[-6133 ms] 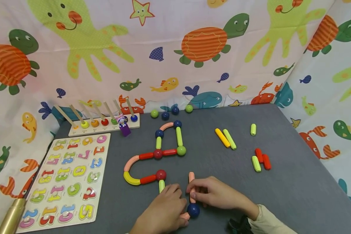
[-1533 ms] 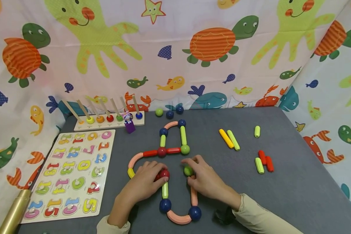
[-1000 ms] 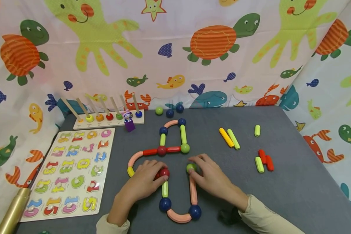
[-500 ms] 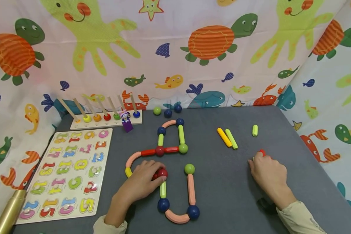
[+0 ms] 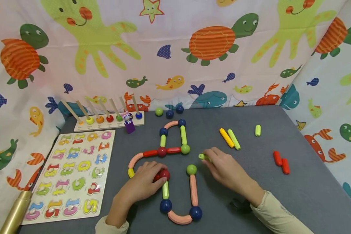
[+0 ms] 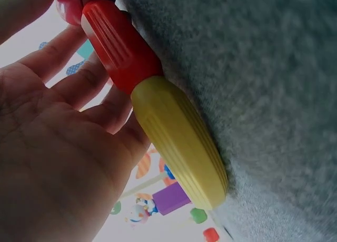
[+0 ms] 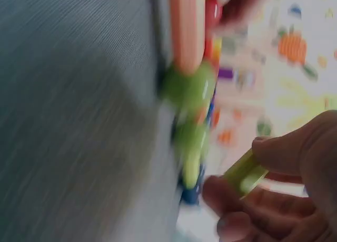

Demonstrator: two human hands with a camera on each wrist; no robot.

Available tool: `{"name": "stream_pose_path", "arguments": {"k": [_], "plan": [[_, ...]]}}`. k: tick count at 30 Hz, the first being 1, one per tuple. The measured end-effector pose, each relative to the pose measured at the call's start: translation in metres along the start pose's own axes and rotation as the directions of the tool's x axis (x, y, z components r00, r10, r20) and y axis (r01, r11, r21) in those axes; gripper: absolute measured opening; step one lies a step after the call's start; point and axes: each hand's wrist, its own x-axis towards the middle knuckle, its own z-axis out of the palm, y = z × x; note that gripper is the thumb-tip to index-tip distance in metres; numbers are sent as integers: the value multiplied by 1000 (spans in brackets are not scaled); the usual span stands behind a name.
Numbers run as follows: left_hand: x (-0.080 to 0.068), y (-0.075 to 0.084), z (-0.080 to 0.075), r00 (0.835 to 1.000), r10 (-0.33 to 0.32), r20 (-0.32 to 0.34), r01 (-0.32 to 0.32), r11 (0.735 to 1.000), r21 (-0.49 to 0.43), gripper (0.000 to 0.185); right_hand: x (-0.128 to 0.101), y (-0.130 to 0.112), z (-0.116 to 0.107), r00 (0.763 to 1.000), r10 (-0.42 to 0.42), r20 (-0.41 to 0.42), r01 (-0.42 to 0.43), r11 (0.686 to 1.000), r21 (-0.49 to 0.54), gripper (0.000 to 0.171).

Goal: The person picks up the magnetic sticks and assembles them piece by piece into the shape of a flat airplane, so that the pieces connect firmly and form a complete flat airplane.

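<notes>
1. My right hand (image 5: 222,169) has its fingers (image 7: 274,147) closed narrow in a pinch on a short green stick (image 5: 203,157). The stick pokes out at the fingertips, at about 10 o'clock from my knuckles, and the wrist view shows thumb and forefinger bearing on its sides.

2. I judge this stick light, stiff and ribbed, so it should not slip. A pinch at the middle leaves both ends free, which I think suits a piece that joins end-on to a ball.

3. My left hand (image 5: 144,182) curls over the red ball (image 5: 164,174), fingers bent round it. The wrist view shows a red stick (image 6: 120,48) and a yellow curved piece (image 6: 179,142) lying against my palm on the grey table (image 5: 280,201).

4. At 4 o'clock from the green stick sits a green ball (image 5: 191,169), apart from it, capping a pink stick (image 5: 193,194). At 10 o'clock lies another green ball (image 5: 185,149), at the corner of the upper loop.

5. Balls like these will likely roll when nudged, so I would hold one steady by the stick beside it.

6. Farther out, two red sticks (image 5: 281,161) lie at 3 o'clock, well apart; a yellow and a green stick (image 5: 229,138) lie side by side at 1 o'clock; a number puzzle board (image 5: 68,175) is at 9 o'clock.
</notes>
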Motion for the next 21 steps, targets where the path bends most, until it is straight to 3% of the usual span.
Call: {"name": "stream_pose_path", "arguments": {"k": [6, 12, 16, 21], "plan": [[2, -1, 0, 999, 44, 6, -43, 999, -4, 32, 31, -28, 26, 986, -136, 101, 133, 990, 38, 28], [3, 0, -1, 999, 42, 11, -42, 999, -6, 31, 40, -35, 49, 958, -227, 175, 230, 973, 8, 18], [2, -2, -1, 999, 34, 13, -34, 999, 0, 30, 39, -36, 58, 959, -219, 181, 217, 976, 29, 16], [1, -3, -2, 1000, 21, 7, -21, 1000, -4, 29, 38, -35, 51, 962, -101, 254, 99, 995, 19, 21]]}}
